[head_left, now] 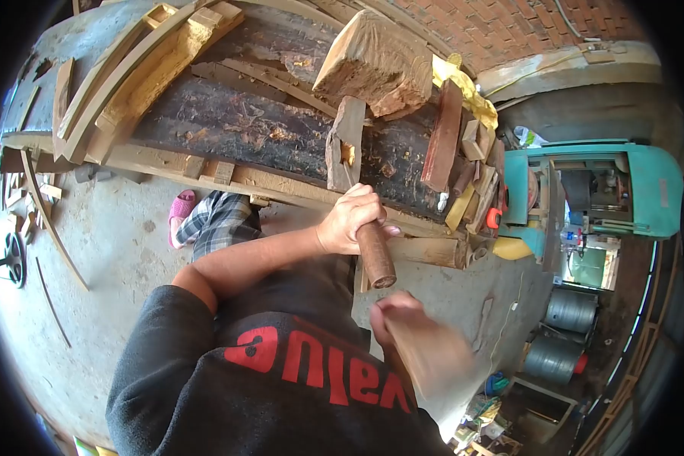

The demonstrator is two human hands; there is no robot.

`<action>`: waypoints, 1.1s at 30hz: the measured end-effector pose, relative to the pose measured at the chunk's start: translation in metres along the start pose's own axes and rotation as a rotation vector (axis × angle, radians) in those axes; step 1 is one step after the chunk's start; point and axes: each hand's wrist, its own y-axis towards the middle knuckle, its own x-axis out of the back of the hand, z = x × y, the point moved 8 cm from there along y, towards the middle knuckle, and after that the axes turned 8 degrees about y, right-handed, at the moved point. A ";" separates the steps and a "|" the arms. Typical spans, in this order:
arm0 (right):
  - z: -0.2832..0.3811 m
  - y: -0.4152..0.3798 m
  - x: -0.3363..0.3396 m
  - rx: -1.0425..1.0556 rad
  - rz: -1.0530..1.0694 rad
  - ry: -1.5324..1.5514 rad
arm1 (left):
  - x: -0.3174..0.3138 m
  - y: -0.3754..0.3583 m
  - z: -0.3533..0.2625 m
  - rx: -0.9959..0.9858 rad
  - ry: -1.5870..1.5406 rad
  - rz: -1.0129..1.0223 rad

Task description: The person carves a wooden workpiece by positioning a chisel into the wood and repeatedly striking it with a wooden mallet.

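Observation:
My left hand (pixel 353 220) is wrapped round the thick brown handle of a chisel (pixel 377 258). Its blade end points away from me, at the near end of a short wooden piece (pixel 345 140) with a bright, freshly cut notch. That piece lies on a dark, rough log (pixel 235 125), its far end against a large wood block (pixel 380 64). Closer to my body, below the chisel's butt, my right hand (pixel 397 310) is closed on a flat wooden block (pixel 433 353), smeared by motion.
Curved wooden slats (pixel 129 68) lie at the log's left. To the right are a reddish board (pixel 442 137), a yellow cloth (pixel 467 87) and an orange-and-black tape measure (pixel 495 218). A green machine (pixel 653 190) stands beyond. Offcuts (pixel 34 209) litter the floor at left.

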 end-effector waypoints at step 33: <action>0.015 -0.013 0.030 -0.065 -0.118 -0.153 | -0.012 -0.005 -0.011 -0.056 0.050 0.117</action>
